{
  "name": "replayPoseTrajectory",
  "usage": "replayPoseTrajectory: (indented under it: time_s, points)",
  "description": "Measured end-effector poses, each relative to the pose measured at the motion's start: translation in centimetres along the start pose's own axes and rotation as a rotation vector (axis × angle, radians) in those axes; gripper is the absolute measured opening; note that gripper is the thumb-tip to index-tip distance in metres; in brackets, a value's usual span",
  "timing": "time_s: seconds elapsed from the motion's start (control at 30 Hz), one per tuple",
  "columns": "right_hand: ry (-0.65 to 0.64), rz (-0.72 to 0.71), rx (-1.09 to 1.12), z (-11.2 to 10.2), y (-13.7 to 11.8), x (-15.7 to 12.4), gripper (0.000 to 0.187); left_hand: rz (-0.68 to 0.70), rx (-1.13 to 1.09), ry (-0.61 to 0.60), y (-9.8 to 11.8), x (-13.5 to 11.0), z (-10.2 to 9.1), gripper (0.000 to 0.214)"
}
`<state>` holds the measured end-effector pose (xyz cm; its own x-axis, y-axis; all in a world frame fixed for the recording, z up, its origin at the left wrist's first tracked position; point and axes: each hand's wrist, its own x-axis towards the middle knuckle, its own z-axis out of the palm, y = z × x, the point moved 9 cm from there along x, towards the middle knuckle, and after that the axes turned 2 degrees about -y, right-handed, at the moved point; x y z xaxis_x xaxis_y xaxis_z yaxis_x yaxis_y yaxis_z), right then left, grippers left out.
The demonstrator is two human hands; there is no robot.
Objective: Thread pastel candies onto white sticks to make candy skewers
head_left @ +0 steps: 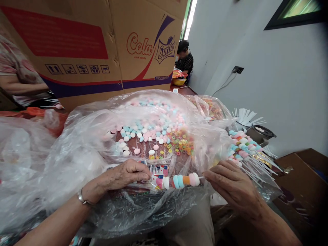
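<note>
My left hand (123,176) is closed in a pinch on a small printed wrapper (159,172) at the near edge of a big clear plastic bag (84,150). My right hand (232,186) pinches the white stick end of a candy skewer (180,181) strung with white, blue, orange and pink round candies; the skewer lies between the two hands, its left end at the wrapper. Loose pink, blue and white candy discs (146,131) and small coloured rings (180,145) lie spread in the bag behind.
A pile of finished candy skewers (243,145) lies right of the bag, white sticks fanning out. A large cardboard box (102,48) stands behind. A dark container (260,133) holds sticks. One person sits far back (184,59); another's arm (17,82) shows left.
</note>
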<state>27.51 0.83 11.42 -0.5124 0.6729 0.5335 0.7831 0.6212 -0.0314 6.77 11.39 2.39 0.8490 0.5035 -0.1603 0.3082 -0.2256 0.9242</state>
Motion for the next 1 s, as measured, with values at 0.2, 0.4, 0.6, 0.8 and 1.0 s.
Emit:
replayPoseTrajectory:
  time_s: [0.2, 0.4, 0.6, 0.8, 1.0]
  points:
    - [-0.030, 0.006, 0.040, 0.9, -0.9, 0.5, 0.018, -0.032, 0.021, -0.004, 0.0, 0.2, 0.4, 0.021]
    - [-0.031, 0.067, 0.083, 1.4, -0.1, 0.3, 0.015, -0.101, 0.134, -0.090, 1.9, -0.1, 1.5, 0.019]
    - [-0.062, -0.003, 0.124, 1.9, -1.2, 0.9, 0.015, -0.167, -0.136, -0.215, 3.1, 0.1, 3.9, 0.024]
    - [-0.068, 0.034, 0.185, 3.4, -1.5, 1.1, 0.020, -0.193, -0.148, -0.210, 2.2, 0.8, 5.3, 0.013]
    - [-0.135, 0.053, 0.235, 3.1, -0.8, 1.6, 0.022, -0.210, -0.214, -0.226, 1.7, 0.1, 5.4, 0.017]
